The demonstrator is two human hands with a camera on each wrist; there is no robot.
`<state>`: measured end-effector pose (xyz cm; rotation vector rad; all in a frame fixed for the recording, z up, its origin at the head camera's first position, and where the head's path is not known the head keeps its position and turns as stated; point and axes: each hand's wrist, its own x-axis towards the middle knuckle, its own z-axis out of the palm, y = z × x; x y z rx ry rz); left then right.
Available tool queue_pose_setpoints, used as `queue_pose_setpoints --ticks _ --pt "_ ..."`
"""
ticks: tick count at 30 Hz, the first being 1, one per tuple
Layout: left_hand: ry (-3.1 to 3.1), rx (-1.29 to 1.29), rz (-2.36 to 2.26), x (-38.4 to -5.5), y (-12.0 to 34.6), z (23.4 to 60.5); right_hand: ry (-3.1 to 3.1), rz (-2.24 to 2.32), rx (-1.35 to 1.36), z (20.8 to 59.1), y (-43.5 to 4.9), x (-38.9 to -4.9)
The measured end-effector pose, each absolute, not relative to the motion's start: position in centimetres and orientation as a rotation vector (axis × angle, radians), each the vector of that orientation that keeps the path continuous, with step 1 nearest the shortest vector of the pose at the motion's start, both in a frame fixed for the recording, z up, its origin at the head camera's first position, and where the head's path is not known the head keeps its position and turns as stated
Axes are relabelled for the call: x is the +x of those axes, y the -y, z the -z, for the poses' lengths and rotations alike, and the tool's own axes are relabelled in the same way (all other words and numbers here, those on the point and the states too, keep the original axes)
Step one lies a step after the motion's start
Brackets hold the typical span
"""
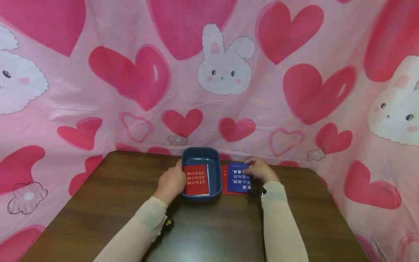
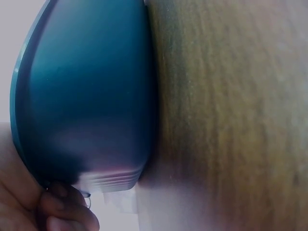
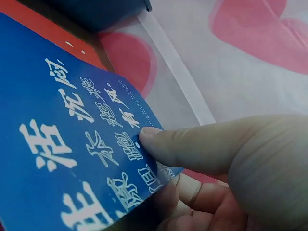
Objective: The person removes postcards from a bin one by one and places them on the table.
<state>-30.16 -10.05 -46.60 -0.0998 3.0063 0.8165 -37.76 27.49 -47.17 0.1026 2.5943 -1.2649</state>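
Pinching the blue card at its far right corner, the right hand, the nearer hand, closes thumb against fingers. The card extends leftward and nearward from this grip, long axis front to back, right of the tray, over the red card. The left hand curls around the tray's left rim; its fingertips are unclear. The red card is mostly covered.

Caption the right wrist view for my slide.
Right-hand grip pinching a Chinese-lettered blue card that partly hides a red card.
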Motion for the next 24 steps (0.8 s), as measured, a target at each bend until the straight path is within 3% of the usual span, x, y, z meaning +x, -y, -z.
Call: queue_pose_setpoints --ticks 24 --pt "-3.017 -0.083 -0.811 -30.1 10.0 46.5 -2.772 1.044 0.064 47.8 -25.9 -37.8"
